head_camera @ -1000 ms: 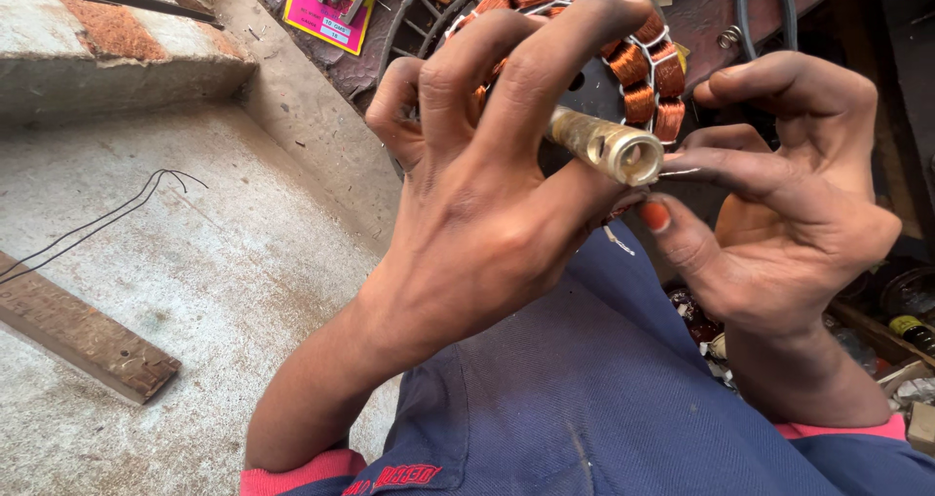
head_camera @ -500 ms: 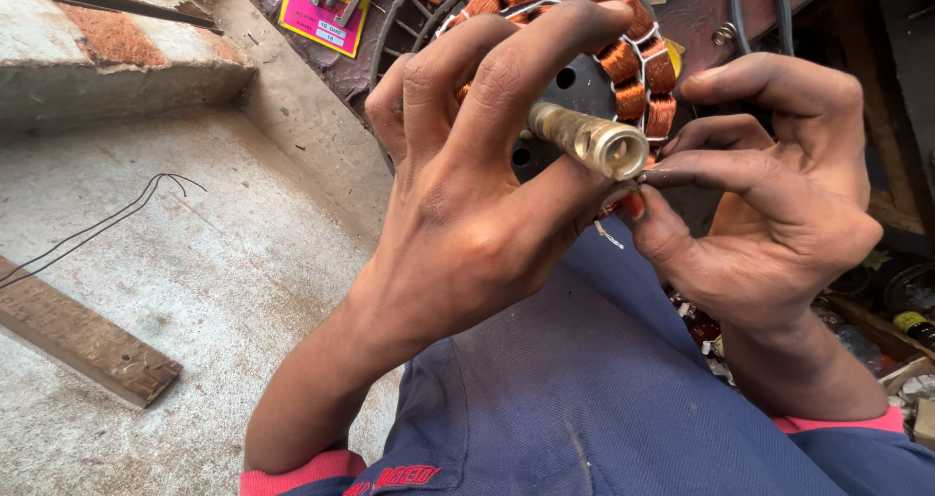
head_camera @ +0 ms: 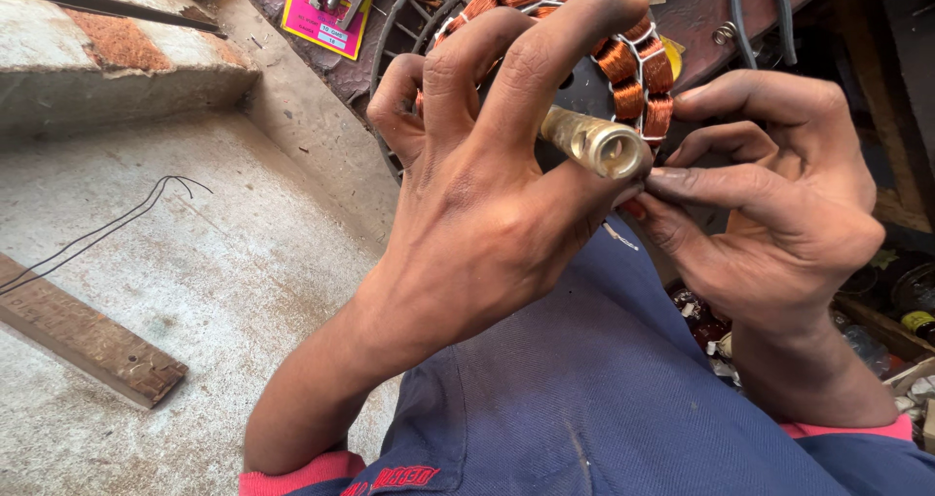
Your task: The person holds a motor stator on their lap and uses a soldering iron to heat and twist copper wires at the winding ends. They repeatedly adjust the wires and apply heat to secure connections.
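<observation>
We hold a fan motor stator (head_camera: 623, 62) up in front of us, its ring of copper coils (head_camera: 638, 67) showing past our fingers. Our left hand (head_camera: 487, 194) is spread over the stator's face, fingers hooked across the coils and closed on it, with the thumb pressed just under the brass shaft tube (head_camera: 594, 143) that sticks out of the centre toward us. Our right hand (head_camera: 769, 204) sits close on the other side, its fingertips (head_camera: 667, 179) pinched together right at the open end of the tube, touching the left thumb; whether they grip a fine wire there is too small to tell. Below both hands lies our blue-clad lap (head_camera: 604, 399). To the left, on the concrete floor (head_camera: 195, 291), we see a wooden strip (head_camera: 83, 335) and a thin black wire (head_camera: 107, 228), well apart from the hands. A pink card packet (head_camera: 321, 19) lies near the top edge.
</observation>
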Available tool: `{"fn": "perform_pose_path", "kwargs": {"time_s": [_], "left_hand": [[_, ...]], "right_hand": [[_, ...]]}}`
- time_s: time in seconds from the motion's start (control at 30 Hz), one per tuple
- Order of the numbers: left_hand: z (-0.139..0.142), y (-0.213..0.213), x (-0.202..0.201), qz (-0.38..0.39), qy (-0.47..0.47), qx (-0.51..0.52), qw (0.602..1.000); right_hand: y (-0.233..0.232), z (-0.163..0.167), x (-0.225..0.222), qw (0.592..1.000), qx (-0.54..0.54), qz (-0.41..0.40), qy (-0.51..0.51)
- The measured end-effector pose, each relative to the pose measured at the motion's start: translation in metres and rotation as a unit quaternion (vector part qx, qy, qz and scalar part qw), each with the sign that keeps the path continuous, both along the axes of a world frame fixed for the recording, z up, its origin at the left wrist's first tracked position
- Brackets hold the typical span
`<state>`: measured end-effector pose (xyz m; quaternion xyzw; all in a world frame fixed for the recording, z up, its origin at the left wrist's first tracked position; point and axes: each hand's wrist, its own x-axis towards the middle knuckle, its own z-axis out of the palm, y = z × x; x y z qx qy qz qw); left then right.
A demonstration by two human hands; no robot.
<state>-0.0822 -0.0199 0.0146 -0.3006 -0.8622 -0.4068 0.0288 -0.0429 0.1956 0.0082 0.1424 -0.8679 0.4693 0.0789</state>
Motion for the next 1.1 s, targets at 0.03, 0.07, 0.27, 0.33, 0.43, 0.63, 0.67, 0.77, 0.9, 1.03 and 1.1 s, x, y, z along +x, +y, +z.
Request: {"fn": "perform_pose_path", "kwargs": {"time_s": [0.03, 0.07, 0.27, 0.33, 0.43, 0.63, 0.67, 0.77, 0.9, 1.03, 1.1], "left_hand": [[-0.001, 0.001, 0.0, 0.0, 0.007, -0.008, 1.0], [-0.001, 0.003, -0.001, 0.001, 0.014, -0.016, 1.0], [-0.004, 0.006, 0.001, 0.004, 0.021, -0.041, 0.999], [-0.004, 0.007, 0.001, 0.006, 0.017, -0.036, 0.999], [-0.003, 0.007, 0.0, 0.013, 0.017, -0.029, 0.999], [-0.002, 0.006, 0.0, 0.012, 0.009, -0.013, 1.0], [-0.001, 0.005, 0.0, 0.008, 0.006, -0.013, 1.0], [0.001, 0.004, -0.001, 0.002, 0.001, -0.015, 1.0], [0.002, 0.005, -0.003, 0.004, 0.005, -0.026, 1.0], [0.003, 0.006, -0.004, 0.002, 0.0, -0.044, 0.999], [0.003, 0.005, -0.005, -0.002, -0.006, -0.039, 0.999]], "right_hand": [[0.001, 0.001, 0.0, 1.0, -0.001, -0.004, -0.002], [0.002, 0.001, 0.0, 1.0, -0.003, -0.008, -0.004], [0.015, 0.0, 0.001, 0.995, 0.074, 0.004, 0.06], [0.018, 0.0, -0.003, 0.992, 0.096, 0.024, 0.075], [0.023, 0.002, -0.013, 0.988, 0.115, 0.052, 0.089], [0.033, 0.004, -0.023, 0.962, 0.169, 0.128, 0.174], [0.033, 0.003, -0.022, 0.963, 0.165, 0.124, 0.175], [0.033, 0.001, -0.02, 0.965, 0.16, 0.117, 0.172], [0.03, 0.004, -0.02, 0.97, 0.156, 0.112, 0.15], [0.02, 0.008, -0.016, 0.992, 0.094, 0.053, 0.064], [0.016, 0.01, -0.013, 0.998, 0.059, 0.021, 0.016]]}}
